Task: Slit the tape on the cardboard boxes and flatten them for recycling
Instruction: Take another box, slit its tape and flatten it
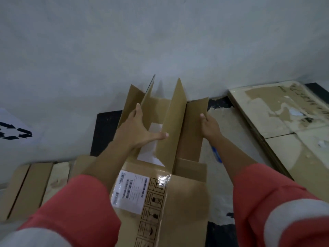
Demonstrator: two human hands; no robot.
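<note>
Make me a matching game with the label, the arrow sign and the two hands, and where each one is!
Things:
1 label
2 arrow sign
3 left hand
4 right hand

Places:
A gripping the right side of the box
B far left, by the wall
C stuck on the box
D spread between two upright flaps

Pairs: 1-C, 2-B, 3-D, 4-A

The worn floor (222,198) carries an opened box (185,202). Flat cardboard (33,184) lies to its left and pale sheets (288,150) to its right. A blue object (216,155) lies just beside the box.
</note>
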